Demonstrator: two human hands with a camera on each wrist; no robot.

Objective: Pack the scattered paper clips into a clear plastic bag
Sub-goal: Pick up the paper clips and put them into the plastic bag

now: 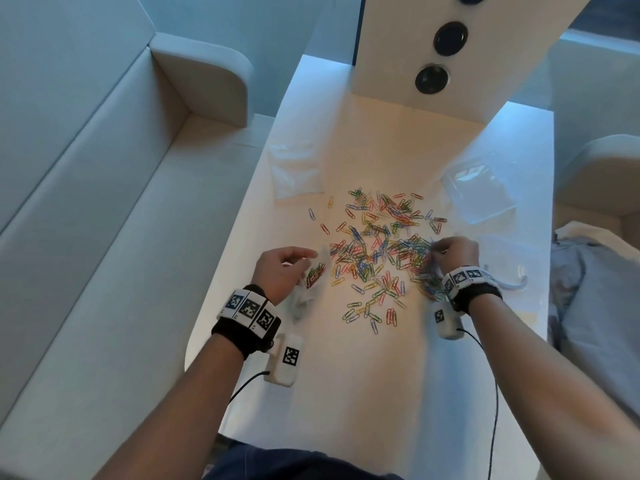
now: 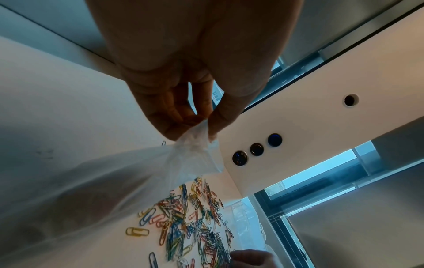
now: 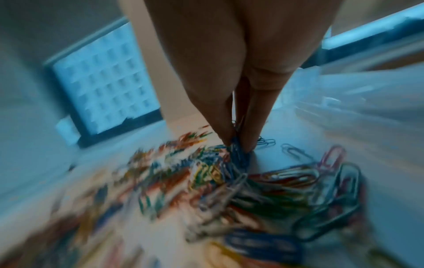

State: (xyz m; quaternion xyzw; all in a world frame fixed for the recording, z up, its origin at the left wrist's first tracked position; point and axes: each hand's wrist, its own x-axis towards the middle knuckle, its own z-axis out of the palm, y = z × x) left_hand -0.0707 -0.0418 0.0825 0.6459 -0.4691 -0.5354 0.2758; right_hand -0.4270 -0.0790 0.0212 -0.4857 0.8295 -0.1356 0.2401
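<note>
Coloured paper clips (image 1: 377,251) lie scattered over the middle of the white table (image 1: 346,393). My left hand (image 1: 282,268) pinches the rim of a small clear plastic bag (image 1: 313,277), which holds some clips; in the left wrist view the bag (image 2: 195,154) hangs from my fingertips (image 2: 213,127) above the clips (image 2: 190,223). My right hand (image 1: 453,249) is at the pile's right edge, its fingers (image 3: 229,134) pinching a bunch of clips (image 3: 238,154). The right wrist view is blurred by motion.
A flat clear bag (image 1: 298,168) lies at the table's far left and a clear plastic box (image 1: 479,188) at the far right. A white panel with round black sockets (image 1: 431,79) rises at the back. Pale benches (image 1: 104,202) flank the table; cloth (image 1: 595,289) lies at right.
</note>
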